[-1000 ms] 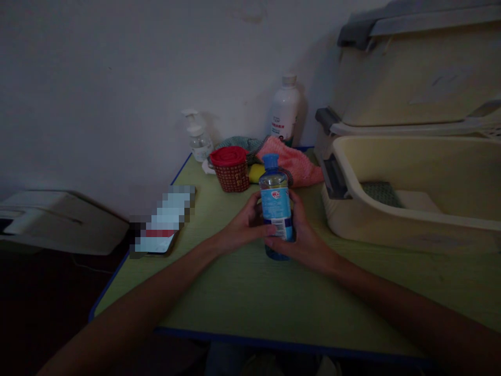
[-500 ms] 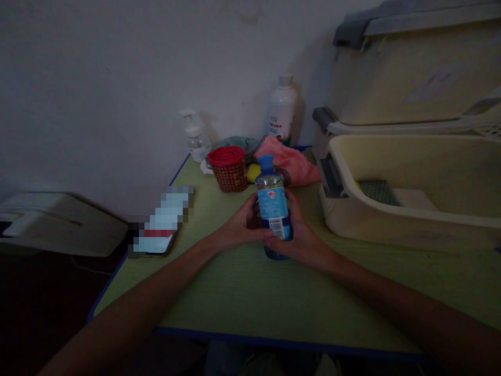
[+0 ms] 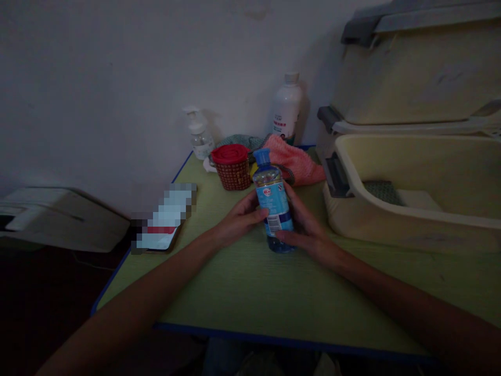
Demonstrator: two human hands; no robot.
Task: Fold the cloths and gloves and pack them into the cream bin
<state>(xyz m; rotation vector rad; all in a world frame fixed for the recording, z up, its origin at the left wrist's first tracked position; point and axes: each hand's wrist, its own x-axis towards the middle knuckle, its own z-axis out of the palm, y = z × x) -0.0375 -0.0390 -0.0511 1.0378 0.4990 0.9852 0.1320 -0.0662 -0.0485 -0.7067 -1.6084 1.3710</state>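
Observation:
A clear blue bottle [image 3: 273, 201] with a blue cap and a light-blue label is held between both my hands over the table, its top leaning slightly left. My left hand [image 3: 245, 216] grips its left side, thumb across the label and the other fingers partly hidden behind. Lower on the right side, my right hand [image 3: 307, 232] is wrapped round it, thumb near the barcode. Just behind the bottle lie a pink cloth [image 3: 297, 162] and a dark red patterned container [image 3: 234, 175] with bright red material on top.
On the green table [image 3: 219, 292] a phone [image 3: 168, 216] lies at the left. A pump bottle [image 3: 200, 137] and a white bottle [image 3: 287, 107] stand by the wall. Cream plastic bins [image 3: 391, 224] fill the right side, the front one holding a dark green pad [image 3: 380, 192].
The bottle has tipped a little, its cap now further left. My left thumb has moved up the label, and the right thumb has shifted right, apart from the left one.

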